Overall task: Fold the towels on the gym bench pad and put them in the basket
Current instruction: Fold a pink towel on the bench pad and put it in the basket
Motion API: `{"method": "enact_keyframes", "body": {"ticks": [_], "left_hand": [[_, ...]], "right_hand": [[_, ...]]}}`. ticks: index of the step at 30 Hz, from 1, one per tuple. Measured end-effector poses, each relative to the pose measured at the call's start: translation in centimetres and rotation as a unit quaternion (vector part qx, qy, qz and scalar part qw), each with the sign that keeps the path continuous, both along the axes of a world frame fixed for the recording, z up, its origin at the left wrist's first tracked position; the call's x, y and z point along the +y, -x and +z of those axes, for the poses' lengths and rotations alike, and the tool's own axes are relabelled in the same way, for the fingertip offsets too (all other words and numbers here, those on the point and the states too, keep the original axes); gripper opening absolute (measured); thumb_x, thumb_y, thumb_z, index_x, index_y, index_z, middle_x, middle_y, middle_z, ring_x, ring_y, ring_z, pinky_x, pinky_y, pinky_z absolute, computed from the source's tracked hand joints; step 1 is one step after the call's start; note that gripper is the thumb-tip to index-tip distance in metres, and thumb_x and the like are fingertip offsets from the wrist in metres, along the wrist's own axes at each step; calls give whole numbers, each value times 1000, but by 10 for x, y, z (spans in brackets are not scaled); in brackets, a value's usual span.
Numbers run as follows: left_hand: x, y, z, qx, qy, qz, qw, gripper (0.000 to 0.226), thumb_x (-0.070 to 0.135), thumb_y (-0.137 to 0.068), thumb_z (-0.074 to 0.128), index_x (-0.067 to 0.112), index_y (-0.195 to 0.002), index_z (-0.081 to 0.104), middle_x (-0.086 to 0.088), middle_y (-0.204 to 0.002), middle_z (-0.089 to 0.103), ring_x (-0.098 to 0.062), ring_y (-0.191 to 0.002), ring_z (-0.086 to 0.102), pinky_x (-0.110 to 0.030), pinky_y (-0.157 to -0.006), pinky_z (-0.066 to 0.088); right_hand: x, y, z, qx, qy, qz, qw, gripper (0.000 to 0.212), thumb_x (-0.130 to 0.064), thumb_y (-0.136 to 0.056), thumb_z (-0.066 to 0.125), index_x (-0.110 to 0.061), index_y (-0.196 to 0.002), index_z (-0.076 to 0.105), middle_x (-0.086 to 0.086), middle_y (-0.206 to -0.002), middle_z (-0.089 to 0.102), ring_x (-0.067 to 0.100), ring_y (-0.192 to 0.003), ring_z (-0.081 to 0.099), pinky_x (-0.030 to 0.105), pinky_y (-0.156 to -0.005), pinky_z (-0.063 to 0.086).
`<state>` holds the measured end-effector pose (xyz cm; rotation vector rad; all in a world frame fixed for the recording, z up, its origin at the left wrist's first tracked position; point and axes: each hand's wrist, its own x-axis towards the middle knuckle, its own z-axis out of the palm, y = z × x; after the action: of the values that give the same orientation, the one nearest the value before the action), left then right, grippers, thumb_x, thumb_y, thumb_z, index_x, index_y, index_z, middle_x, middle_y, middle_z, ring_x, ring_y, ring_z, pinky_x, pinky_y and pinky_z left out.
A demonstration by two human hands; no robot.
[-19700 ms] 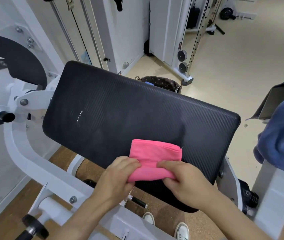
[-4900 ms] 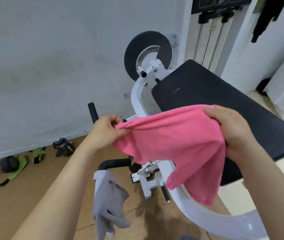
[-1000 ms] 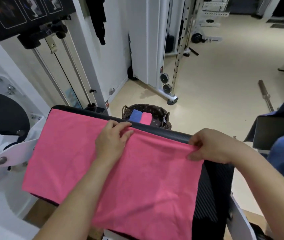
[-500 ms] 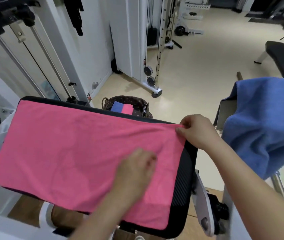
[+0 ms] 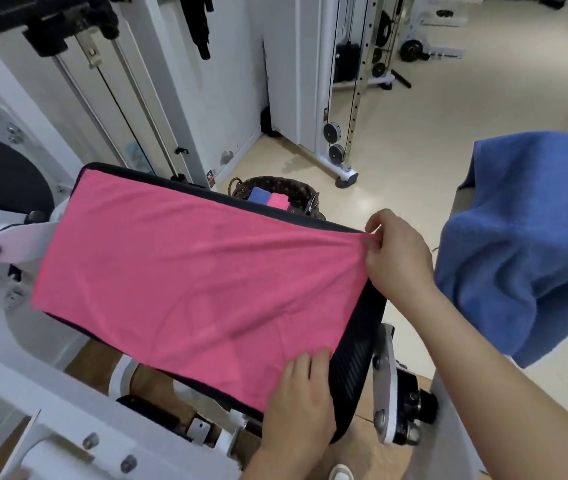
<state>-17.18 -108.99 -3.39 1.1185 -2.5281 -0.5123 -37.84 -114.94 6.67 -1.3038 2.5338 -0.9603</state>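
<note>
A pink towel (image 5: pixel 185 278) lies spread flat over the black gym bench pad (image 5: pixel 355 355), covering most of it. My right hand (image 5: pixel 397 254) pinches the towel's far right corner and pulls it taut. At the near right corner my left hand (image 5: pixel 296 400) rests on the cloth, fingers curled over its edge. Behind the pad stands a dark woven basket (image 5: pixel 296 190) on the floor, holding a folded blue towel (image 5: pixel 258 195) and a folded pink towel (image 5: pixel 277 201).
A large blue towel (image 5: pixel 525 244) hangs over a stand at the right. White machine frame and a black weight disc (image 5: pixel 2 174) sit at the left. Cable machine columns (image 5: pixel 345 81) rise behind the basket, with beige floor beyond.
My left hand has slid from the middle of the towel down to its near right corner. My right hand still holds the far right corner. The view has shifted slightly.
</note>
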Motion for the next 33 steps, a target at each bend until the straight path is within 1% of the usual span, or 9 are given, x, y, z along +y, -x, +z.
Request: {"method": "enact_keyframes", "body": {"ticks": [4, 7, 10, 12, 17, 21, 26, 30, 33], "left_hand": [[11, -2, 3, 13, -26, -4, 1000, 51, 20, -65, 41, 27, -115, 49, 14, -88, 61, -5, -68, 58, -16, -52, 45], [16, -3, 4, 8, -48, 23, 999, 35, 34, -71, 48, 28, -106, 50, 14, -87, 52, -4, -70, 51, -13, -50, 35], [17, -8, -6, 4, -37, 58, 998, 30, 42, -75, 49, 28, -101, 48, 13, -85, 52, -5, -69, 53, -14, -51, 39], [19, -11, -10, 1, -28, 59, 998, 29, 34, -76, 45, 29, -104, 48, 14, -85, 56, -5, -69, 56, -15, -52, 44], [25, -12, -12, 6, -47, 56, 997, 40, 23, -69, 39, 32, -106, 50, 17, -77, 57, -2, -58, 54, -15, -47, 41], [33, -15, -16, -8, -52, 45, 998, 50, 22, -64, 41, 35, -110, 53, 16, -82, 52, -3, -59, 52, -15, -44, 40], [44, -22, -19, -26, -80, 88, 993, 70, 20, -46, 71, 33, -113, 50, 14, -88, 51, -8, -73, 55, -17, -50, 45], [43, -27, -25, 29, -93, 129, 987, 30, 25, -71, 58, 36, -99, 56, 21, -86, 55, 1, -78, 51, -9, -62, 39], [35, -29, -14, 142, -214, 196, 946, 21, 19, -84, 66, 40, -83, 70, 22, -76, 64, 1, -81, 55, -9, -72, 42]], "right_hand": [[0, -3, -2, 141, -35, 17, 989, 25, 1, -79, 47, -13, -98, 55, 8, -97, 52, 28, -85, 44, 34, -63, 30], [-3, -8, -3, 213, 14, 38, 976, 25, 4, -72, 50, -10, -90, 61, 11, -95, 55, 34, -87, 47, 36, -64, 33], [-15, -22, -3, 233, 75, 169, 955, 28, 0, -72, 51, -7, -95, 67, 12, -101, 63, 37, -90, 54, 40, -64, 48], [-24, -33, -10, 278, 30, 278, 919, 34, -11, -80, 56, -11, -112, 67, 9, -122, 63, 36, -109, 57, 43, -75, 51], [-29, -28, -37, 349, -147, 395, 837, 66, -54, -93, 25, -22, -149, 36, -2, -156, 31, 20, -144, 30, 49, -113, 21], [-30, -22, -34, 348, -172, 416, 822, 69, -64, -92, 14, -32, -153, 18, -4, -161, 11, 19, -149, 10, 49, -116, 4], [-22, -9, -19, 337, -163, 429, 822, 65, -71, -90, 15, -47, -150, 3, -7, -162, -7, 17, -150, -4, 57, -113, 0], [5, -11, -7, 369, -137, 526, 754, 77, -79, -83, 33, -40, -149, 24, -2, -162, 12, 23, -146, 20, 55, -108, 21], [20, -12, -18, 397, -156, 594, 682, 76, -76, -74, 51, -36, -138, 45, 0, -155, 34, 24, -134, 41, 50, -95, 39]]}}
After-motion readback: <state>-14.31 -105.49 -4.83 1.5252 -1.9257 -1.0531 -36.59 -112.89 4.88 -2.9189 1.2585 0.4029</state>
